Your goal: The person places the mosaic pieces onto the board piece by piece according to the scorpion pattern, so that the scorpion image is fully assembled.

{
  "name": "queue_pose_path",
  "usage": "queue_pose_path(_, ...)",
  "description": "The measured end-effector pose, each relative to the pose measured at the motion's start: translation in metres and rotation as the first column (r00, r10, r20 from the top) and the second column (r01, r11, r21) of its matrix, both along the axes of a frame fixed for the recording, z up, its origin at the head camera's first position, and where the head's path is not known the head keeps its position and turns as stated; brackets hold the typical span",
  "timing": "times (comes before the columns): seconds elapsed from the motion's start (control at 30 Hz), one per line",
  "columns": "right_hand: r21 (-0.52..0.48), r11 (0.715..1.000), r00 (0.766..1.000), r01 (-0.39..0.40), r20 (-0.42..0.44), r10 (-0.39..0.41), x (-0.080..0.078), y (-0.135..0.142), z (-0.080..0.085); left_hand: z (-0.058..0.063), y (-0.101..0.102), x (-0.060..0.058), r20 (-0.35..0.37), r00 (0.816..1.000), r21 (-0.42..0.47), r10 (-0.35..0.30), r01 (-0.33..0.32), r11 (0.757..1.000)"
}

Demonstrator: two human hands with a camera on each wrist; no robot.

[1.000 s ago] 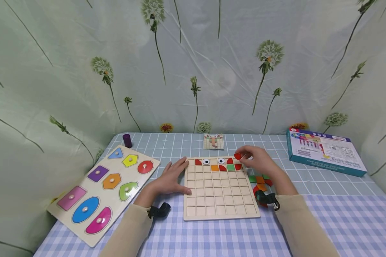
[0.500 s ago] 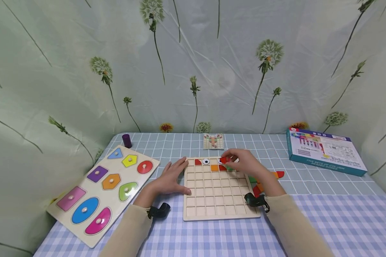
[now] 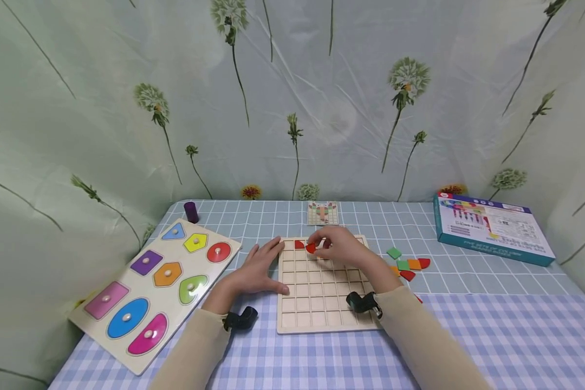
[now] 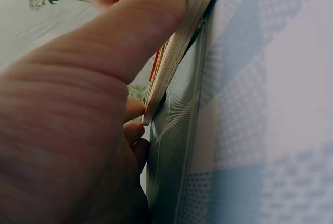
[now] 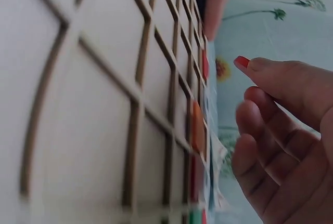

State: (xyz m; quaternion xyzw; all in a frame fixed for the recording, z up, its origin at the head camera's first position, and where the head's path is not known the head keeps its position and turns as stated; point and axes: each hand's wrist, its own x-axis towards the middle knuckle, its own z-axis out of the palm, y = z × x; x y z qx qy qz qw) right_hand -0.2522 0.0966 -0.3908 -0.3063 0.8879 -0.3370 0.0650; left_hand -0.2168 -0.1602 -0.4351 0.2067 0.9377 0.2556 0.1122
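A wooden grid board lies in the middle of the table, with a few coloured tiles in its far rows. My right hand is over those rows and pinches a red tile with a rounded edge, its tip showing past the thumb in the right wrist view. A red quarter-circle tile sits in the far row, just left of it. Much of the far rows is hidden behind this hand. With fingers spread, my left hand rests along the board's left edge, its thumb on the near part.
Right of the board lie loose green, orange and red tiles, partly behind the right forearm. A small pattern card is behind the board. Left is a shape puzzle with a purple cylinder beyond; a boxed set lies at the far right.
My right hand has moved left across the board's far rows with the red tile, from the far right corner to near the left. More loose tiles show now. My left hand has stayed put.
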Motion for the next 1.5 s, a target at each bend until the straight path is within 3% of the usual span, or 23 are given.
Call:
queue_pose_path(0.23, 0.01, 1.0, 0.998, 0.028, 0.058, -0.029, -0.002, -0.027, -0.01, -0.001, 0.0, 0.0, -0.003, 1.0, 0.008, 0.001, -0.001, 1.0)
queue_pose_path(0.6, 0.084, 0.993, 0.994, 0.078, 0.066, -0.083, 0.0, -0.052, -0.012, -0.001, -0.001, -0.001, -0.016, 1.0, 0.009, -0.011, 0.011, 1.0)
queue_pose_path(1.5, 0.191, 0.974, 0.99, 0.126, 0.041, -0.136, -0.003, -0.064, -0.01, 0.0, 0.0, 0.0, -0.014, 1.0, 0.007, -0.001, 0.001, 1.0)
